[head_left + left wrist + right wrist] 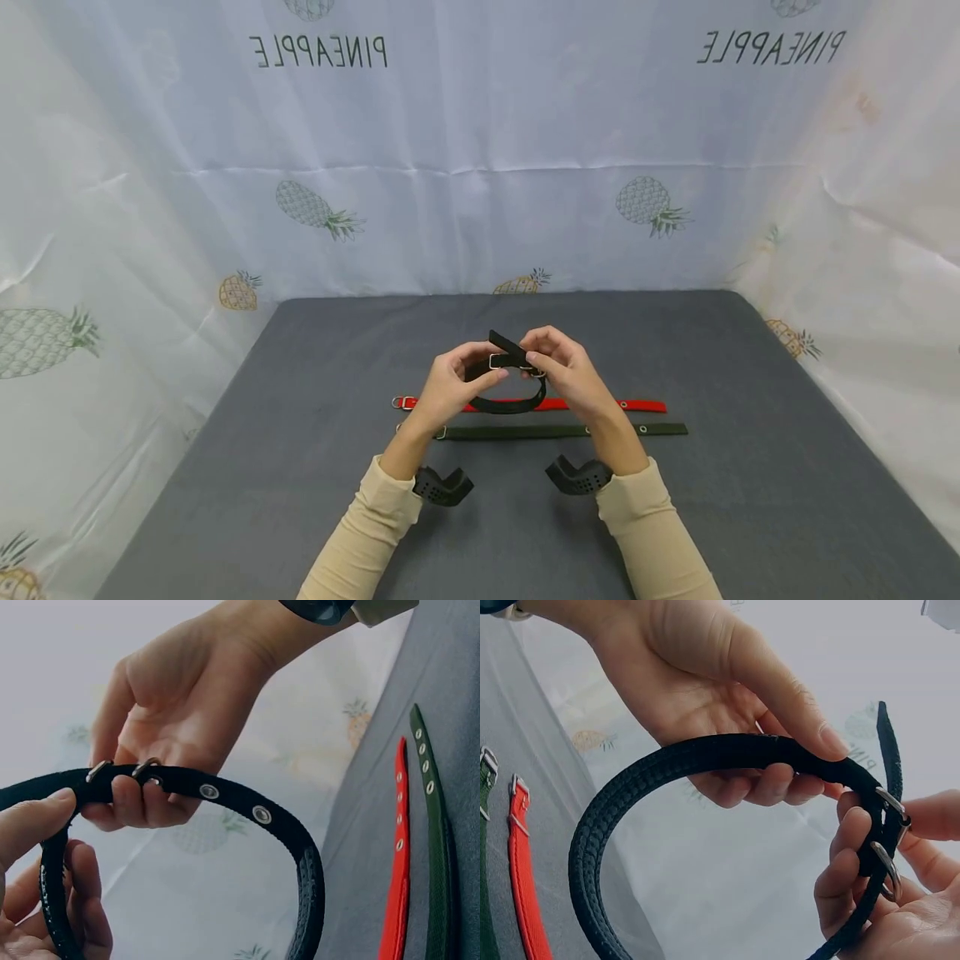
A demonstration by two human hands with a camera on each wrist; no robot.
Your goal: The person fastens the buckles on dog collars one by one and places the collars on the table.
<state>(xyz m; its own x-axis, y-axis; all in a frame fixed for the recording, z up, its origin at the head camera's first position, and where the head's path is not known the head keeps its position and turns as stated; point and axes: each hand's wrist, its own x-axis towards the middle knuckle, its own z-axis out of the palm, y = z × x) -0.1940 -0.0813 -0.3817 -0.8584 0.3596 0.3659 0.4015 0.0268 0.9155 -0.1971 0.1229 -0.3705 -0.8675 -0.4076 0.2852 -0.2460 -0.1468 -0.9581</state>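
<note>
Overhead, both hands hold a black collar looped in the air above the grey desk: the left hand and the right hand pinch it at its metal buckle. Beneath, a red collar and a dark green collar lie flat, side by side. Next, the left wrist view shows right fingers curled under the eyeleted strap. Lastly, the right wrist view shows the left thumb pressing the strap against curled fingers.
</note>
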